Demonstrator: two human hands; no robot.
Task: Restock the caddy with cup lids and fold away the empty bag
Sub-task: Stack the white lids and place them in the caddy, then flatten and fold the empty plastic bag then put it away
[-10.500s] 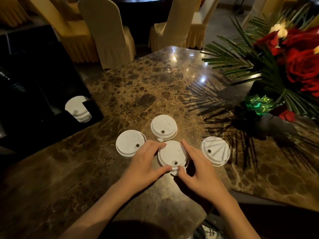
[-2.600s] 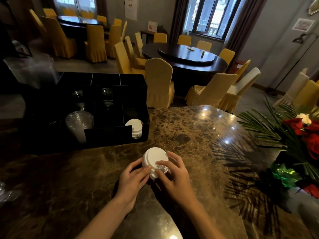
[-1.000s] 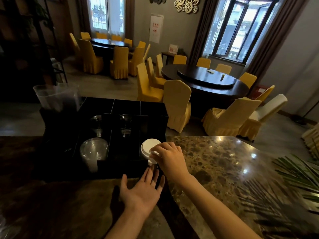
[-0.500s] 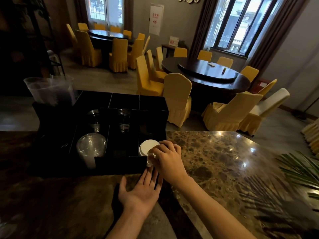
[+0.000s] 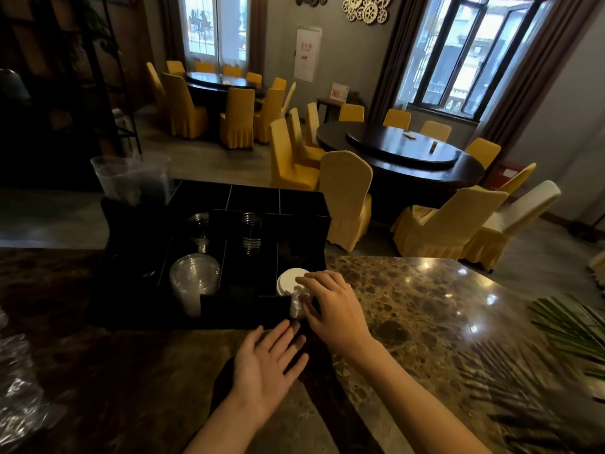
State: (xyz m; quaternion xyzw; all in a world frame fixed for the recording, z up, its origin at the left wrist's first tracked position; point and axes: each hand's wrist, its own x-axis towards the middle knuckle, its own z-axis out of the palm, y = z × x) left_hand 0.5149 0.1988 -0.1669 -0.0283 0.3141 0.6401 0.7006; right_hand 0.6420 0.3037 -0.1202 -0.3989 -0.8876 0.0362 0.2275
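Note:
A black caddy (image 5: 245, 312) with several compartments stands on the marble counter (image 5: 409, 306). A stack of white cup lids (image 5: 288, 283) sits in its front right compartment. My right hand (image 5: 330, 306) rests over that stack, fingers curled on the lids' right side. My left hand (image 5: 265, 365) lies flat on the counter just in front of the caddy, fingers spread, holding nothing. A crumpled clear plastic bag (image 5: 19, 381) lies at the counter's left edge.
Clear lids (image 5: 194, 276) fill the caddy's front left compartment, and stacked clear cups (image 5: 251, 232) stand behind. A clear bag (image 5: 131, 178) stands at the caddy's back left. Green fronds (image 5: 566, 335) reach in from the right. Yellow chairs and round tables stand beyond.
My right hand carried the stacked white lids from the counter into the caddy's front right compartment and lowered them. My left hand let go and settled flat on the counter.

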